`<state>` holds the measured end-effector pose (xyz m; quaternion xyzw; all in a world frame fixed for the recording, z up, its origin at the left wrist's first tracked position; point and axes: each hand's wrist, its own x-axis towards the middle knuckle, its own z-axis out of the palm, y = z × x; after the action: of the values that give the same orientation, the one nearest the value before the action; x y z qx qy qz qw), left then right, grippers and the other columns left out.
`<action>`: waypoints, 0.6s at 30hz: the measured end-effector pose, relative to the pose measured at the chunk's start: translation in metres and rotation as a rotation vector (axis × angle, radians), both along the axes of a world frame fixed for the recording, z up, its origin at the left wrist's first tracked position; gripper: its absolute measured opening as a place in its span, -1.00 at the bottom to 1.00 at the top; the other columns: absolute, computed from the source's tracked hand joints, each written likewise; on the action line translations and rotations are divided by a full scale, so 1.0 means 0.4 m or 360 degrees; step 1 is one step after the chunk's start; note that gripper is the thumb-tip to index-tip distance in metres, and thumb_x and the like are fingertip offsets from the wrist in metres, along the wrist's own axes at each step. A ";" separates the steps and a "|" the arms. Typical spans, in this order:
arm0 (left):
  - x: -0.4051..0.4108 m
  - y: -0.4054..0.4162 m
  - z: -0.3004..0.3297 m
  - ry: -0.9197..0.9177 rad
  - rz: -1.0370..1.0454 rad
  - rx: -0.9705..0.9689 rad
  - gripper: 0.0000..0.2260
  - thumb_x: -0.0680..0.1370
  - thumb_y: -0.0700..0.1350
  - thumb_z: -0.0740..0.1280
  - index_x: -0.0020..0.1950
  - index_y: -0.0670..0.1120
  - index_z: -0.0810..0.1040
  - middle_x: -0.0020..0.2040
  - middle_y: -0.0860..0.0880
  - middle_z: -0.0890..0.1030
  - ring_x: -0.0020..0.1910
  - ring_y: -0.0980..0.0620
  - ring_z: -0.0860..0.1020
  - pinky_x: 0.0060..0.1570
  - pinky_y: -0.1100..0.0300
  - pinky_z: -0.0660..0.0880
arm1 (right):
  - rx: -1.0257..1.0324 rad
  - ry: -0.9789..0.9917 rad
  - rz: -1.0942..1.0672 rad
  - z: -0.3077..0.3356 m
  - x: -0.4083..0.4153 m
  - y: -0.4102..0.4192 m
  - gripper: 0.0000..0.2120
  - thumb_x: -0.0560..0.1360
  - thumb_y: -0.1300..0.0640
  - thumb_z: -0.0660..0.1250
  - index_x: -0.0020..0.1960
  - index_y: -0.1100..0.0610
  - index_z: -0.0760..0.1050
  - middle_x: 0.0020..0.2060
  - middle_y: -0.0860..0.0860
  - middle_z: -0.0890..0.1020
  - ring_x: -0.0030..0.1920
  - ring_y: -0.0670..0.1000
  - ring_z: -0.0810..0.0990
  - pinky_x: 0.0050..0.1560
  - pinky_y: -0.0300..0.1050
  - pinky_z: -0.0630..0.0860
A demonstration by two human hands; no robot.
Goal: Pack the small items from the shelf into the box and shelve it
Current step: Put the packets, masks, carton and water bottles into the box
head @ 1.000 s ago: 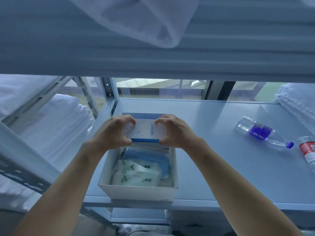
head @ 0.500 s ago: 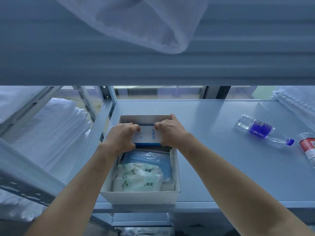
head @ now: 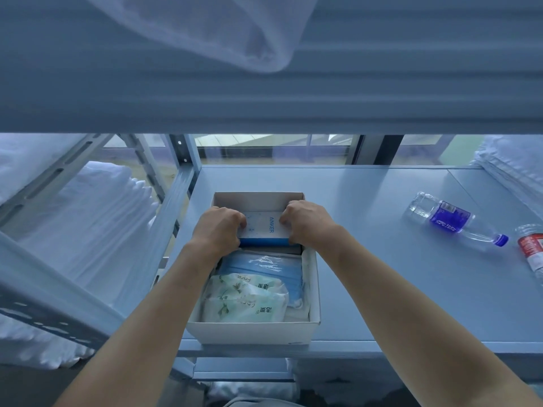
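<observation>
While both hands, left hand (head: 219,230) and right hand (head: 305,223), pinch the Anker box (head: 262,227) by its ends, they're seating it in the far end of the white box (head: 252,331), so next is probably letting go.

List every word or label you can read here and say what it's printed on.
"ANKER": on the small white and blue box held by the left hand and right hand.
Wipes packet: printed characters, too small to read.
Blue bottle label: blurred.
Red bottle label: unreadable.
</observation>
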<state>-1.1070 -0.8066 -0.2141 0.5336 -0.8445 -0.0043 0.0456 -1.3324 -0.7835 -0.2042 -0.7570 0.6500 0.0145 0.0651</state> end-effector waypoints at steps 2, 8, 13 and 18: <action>-0.035 0.012 -0.001 0.0031 0.0004 0.0004 -0.66 0.40 -0.12 0.49 0.16 0.10 0.69 0.02 0.06 0.71 0.03 -0.08 0.58 0.07 0.11 0.53 | 0.0011 0.0016 -0.0013 0.004 -0.031 0.014 -0.64 0.33 0.22 0.52 0.12 0.05 0.67 0.06 -0.03 0.58 0.08 0.07 0.58 0.06 -0.07 0.60; -0.152 0.040 -0.007 0.0094 -0.0023 0.0049 -0.64 0.38 -0.15 0.47 0.16 0.09 0.68 0.00 0.05 0.70 0.04 -0.10 0.57 0.07 0.13 0.51 | 0.0044 -0.0091 -0.0085 0.005 -0.147 0.064 -0.55 0.35 0.21 0.51 0.22 -0.04 0.65 0.12 -0.07 0.56 0.16 0.04 0.55 0.02 -0.18 0.46; -0.274 0.073 -0.011 0.0081 -0.0052 0.0036 -0.66 0.38 -0.16 0.45 0.13 0.08 0.68 0.01 0.05 0.70 0.03 -0.11 0.56 0.04 0.16 0.47 | 0.0068 -0.0113 -0.0125 0.012 -0.263 0.111 -0.54 0.35 0.21 0.53 0.23 -0.03 0.65 0.09 -0.06 0.54 0.13 0.05 0.55 0.02 -0.13 0.49; -0.378 0.106 -0.010 0.0070 -0.0062 0.0009 -0.71 0.39 -0.16 0.46 0.10 0.05 0.69 0.00 0.03 0.71 0.00 -0.12 0.57 0.02 0.16 0.46 | 0.0065 -0.0084 -0.0111 0.017 -0.359 0.149 -0.55 0.35 0.19 0.54 0.23 -0.01 0.65 0.10 -0.05 0.54 0.14 0.06 0.54 0.08 -0.09 0.53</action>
<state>-1.2583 -0.7641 -0.2182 0.5170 -0.8535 -0.0193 0.0624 -1.4762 -0.7239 -0.1974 -0.7325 0.6737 0.0055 0.0982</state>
